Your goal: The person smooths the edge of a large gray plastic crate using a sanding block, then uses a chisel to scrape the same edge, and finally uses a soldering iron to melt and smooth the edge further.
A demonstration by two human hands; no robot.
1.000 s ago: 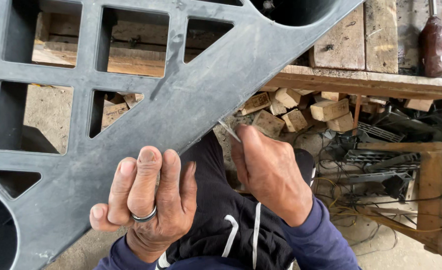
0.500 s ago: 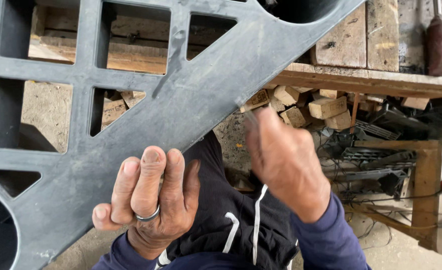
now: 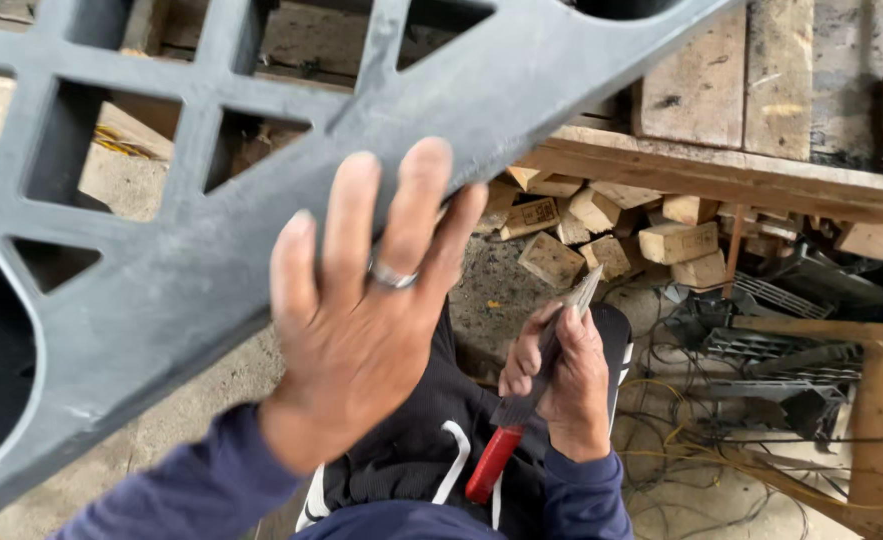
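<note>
1. The left hand (image 3: 361,320) lay flat and open against the lower edge of a large grey lattice panel (image 3: 191,260), fingers spread over the rim, a ring on one finger; it pressed on the panel rather than closing around it.
2. The panel filled the upper left of the view, tilted, its far end running over the wooden surface (image 3: 761,175) and its near end low by the person's lap.
3. The right hand (image 3: 561,375) was closed around a flat metal file (image 3: 546,370) with a red handle (image 3: 491,462), the blade pointing up towards the panel's edge but apart from it.
4. The panel looked stiff and fairly heavy for its size, probably moulded plastic or cast material, with a dull, slightly dusty face that should not slip much under a palm.
5. Its openings and thick ribs seemed the surest places to take hold; the outer rim might carry rough burrs.
6. Small wooden blocks (image 3: 611,235) lay heaped below the surface, with tangled wires (image 3: 721,440) on the floor to the right.
</note>
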